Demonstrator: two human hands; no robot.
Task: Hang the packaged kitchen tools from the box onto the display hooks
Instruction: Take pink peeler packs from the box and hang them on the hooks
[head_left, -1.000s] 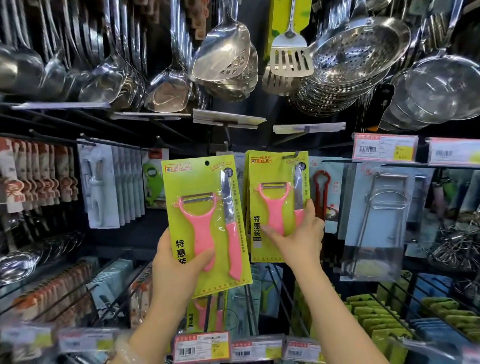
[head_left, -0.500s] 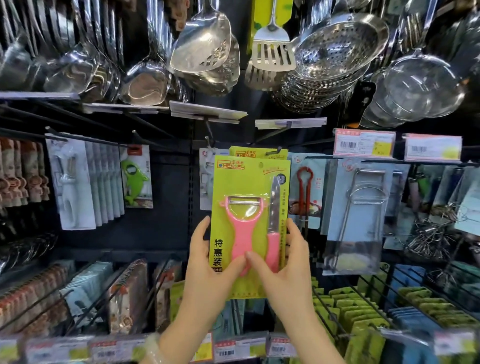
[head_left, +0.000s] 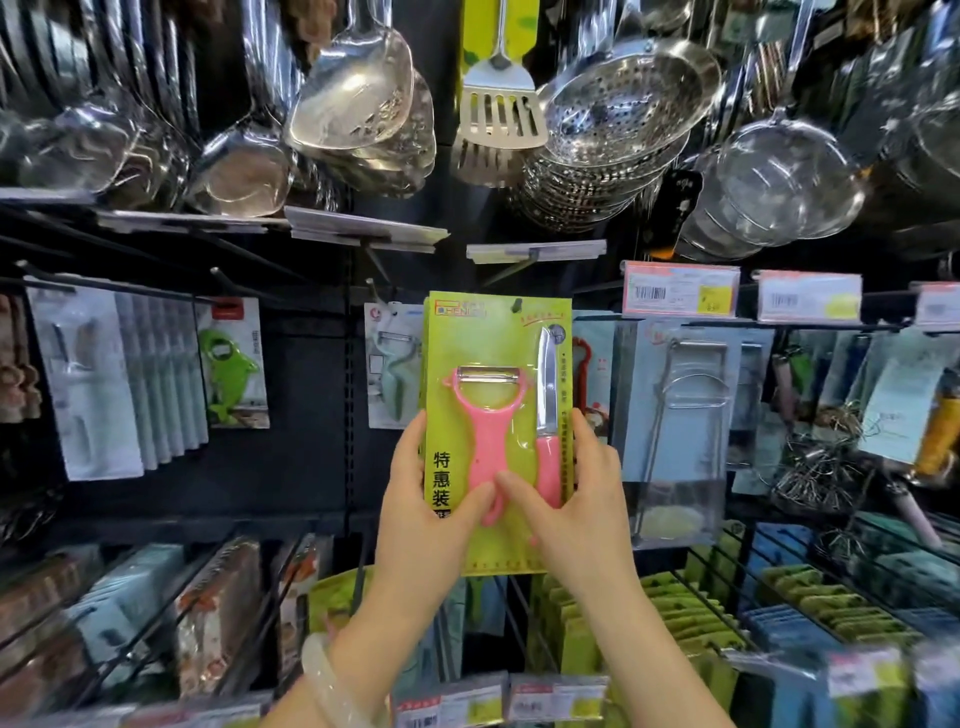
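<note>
Left hand: the left hand (head_left: 423, 512) is raised upright on a forearm coming up from the lower edge, a pale translucent bangle (head_left: 332, 686) on its wrist; its fingers wrap the left edge of the lime-green card package (head_left: 493, 358) and its thumb lies across the front, on the pink handle.
Right hand: the right hand (head_left: 582, 501) is raised beside it, fingers behind the right edge of the card, thumb angled across the front until it almost meets the left thumb.
Fingers: both sets are curled round the card and hold it between them.
Package: held upright in front of the black display wall; under its blister sit a pink Y-shaped peeler (head_left: 488, 415) and, right of it, a small pink-handled paring knife (head_left: 545, 415).
Hook: a dark metal display hook (head_left: 517, 304) shows at the hole near the card's top edge, well above the fingers; whether the card hangs on it I cannot tell.
Left of the fingers: a carded pale peeler (head_left: 392, 369) just beside the package, a green dolphin-shaped opener on a card (head_left: 228, 369) farther off.
Right of the fingers: a steel wire tool in a clear pack (head_left: 680, 415).
Above the fingers: a slotted steel spatula (head_left: 501, 111) and a stack of perforated steel skimmers (head_left: 623, 98).
Below the fingers: wire racks holding rows of green packs (head_left: 685, 618).
</note>
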